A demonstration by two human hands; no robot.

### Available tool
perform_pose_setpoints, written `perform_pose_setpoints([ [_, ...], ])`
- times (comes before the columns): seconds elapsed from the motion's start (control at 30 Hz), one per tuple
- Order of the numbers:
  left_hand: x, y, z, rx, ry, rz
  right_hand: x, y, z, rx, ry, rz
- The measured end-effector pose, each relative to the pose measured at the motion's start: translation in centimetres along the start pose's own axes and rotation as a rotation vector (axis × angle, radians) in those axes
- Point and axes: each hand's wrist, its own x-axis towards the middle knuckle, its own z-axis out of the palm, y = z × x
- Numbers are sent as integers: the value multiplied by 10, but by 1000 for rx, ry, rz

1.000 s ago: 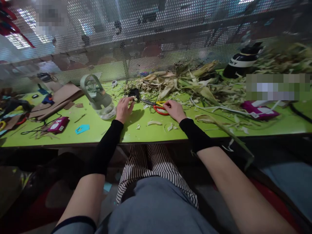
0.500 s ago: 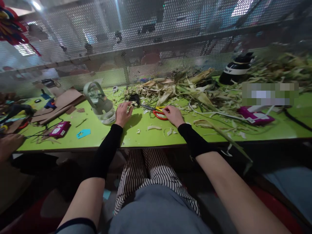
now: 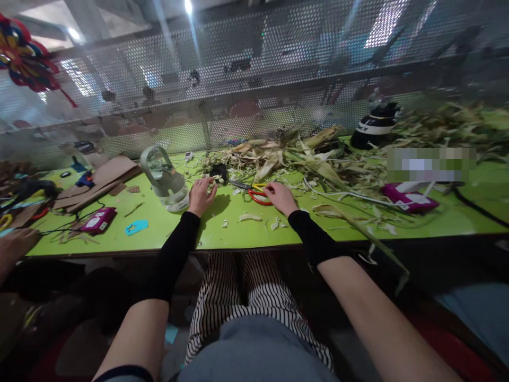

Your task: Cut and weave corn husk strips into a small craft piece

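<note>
My left hand (image 3: 201, 197) is closed, its fingertips pinching a small pale piece of corn husk (image 3: 217, 179). Just beyond it lies a small black object (image 3: 218, 171) whose kind I cannot make out. With its fingers closed at the handles, my right hand (image 3: 282, 198) holds a pair of scissors (image 3: 259, 196) with red and yellow grips. The blades point left toward the husk piece, slightly apart from my left fingertips. A husk strip (image 3: 250, 217) and small scraps lie on the green table (image 3: 228, 236) between my forearms.
A clear bottle (image 3: 172, 193) with a green handle stands left of my left hand. Heaped corn husks (image 3: 278, 156) run along the back. Purple power strips (image 3: 99, 220) and cables lie at both sides. Another person's hand (image 3: 18, 245) is at the far left. A mesh screen (image 3: 159, 116) rises behind.
The view has tilted up slightly, so the table sits lower in the picture. Both hands keep nearly the same places by the scissors and the husk piece.
</note>
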Motion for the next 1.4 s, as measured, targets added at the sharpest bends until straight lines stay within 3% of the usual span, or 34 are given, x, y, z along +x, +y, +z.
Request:
perform_pose_setpoints([
  [0.63, -8, 11, -6, 10, -86, 8, -7, -14, -18, 36, -25, 14],
  [0.9, -18, 41, -7, 66, -165, 233, -9, -15, -19, 19, -60, -27],
  [1.07, -15, 58, -4, 9, -311, 458, -7, -15, -20, -31, -86, -78],
  [1.17, -11, 63, 4, -28, -395, 490, -7, -13, -24, -63, -98, -91],
  [1.4, -18, 69, 13, -145, -334, 503, -11, -7, -26, -146, -106, -84],
])
